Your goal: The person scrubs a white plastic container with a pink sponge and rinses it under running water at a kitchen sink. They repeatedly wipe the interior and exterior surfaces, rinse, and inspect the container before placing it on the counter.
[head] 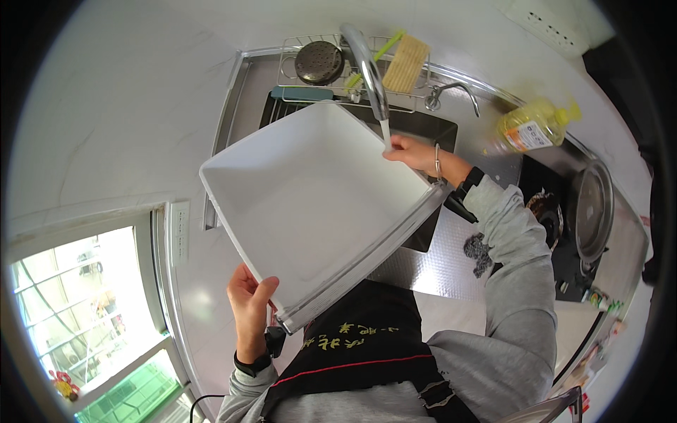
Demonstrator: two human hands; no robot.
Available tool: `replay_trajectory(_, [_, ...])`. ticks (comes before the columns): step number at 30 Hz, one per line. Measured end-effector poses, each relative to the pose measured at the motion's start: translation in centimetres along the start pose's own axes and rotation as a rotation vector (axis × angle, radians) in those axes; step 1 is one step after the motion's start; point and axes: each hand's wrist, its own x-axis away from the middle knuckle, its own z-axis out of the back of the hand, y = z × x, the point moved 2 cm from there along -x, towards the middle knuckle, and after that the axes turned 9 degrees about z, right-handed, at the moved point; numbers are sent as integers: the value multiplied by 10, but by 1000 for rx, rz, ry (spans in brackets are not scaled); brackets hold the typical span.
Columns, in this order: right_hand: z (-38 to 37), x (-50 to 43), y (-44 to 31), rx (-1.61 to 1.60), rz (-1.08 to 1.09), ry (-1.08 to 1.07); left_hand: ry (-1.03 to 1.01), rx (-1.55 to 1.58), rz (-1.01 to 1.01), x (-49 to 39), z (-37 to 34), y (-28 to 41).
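Note:
A large white plastic drawer bin point(317, 201), its inside bare, is held tilted over the sink point(444, 132). My left hand point(251, 299) grips its near left rim, thumb on top. My right hand point(415, 154) grips the far right rim, right under the chrome faucet point(367, 74). A stream of water point(385, 132) runs from the spout onto that rim by my fingers. The drawer's clear front panel point(365, 259) faces my apron point(365, 328). Much of the sink basin is hidden beneath the drawer.
Behind the faucet, a wire rack point(291, 66) holds a round perforated drain strainer point(319, 62), a yellow sponge cloth point(406, 63) and a green brush point(389, 45). At right are a dish soap bottle point(531, 129), a steel wool scrubber point(477, 254) and a lidded pan point(593, 211) on the stove.

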Motion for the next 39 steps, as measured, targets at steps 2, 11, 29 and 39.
replay_trajectory(2, [6, -6, -8, -25, 1, -56, -8, 12, 38, 2, -6, 0])
replay_trajectory(11, [-4, 52, -27, -66, -14, -127, 17, 16, 47, -7, 20, 21])
replay_trajectory(29, [-26, 248, -110, -1, -539, 576, -716, 146, 330, -122, -44, -17])
replay_trajectory(39, [-107, 278, -175, 258, -274, 1058, -1148, -167, 140, -192, -107, -67])
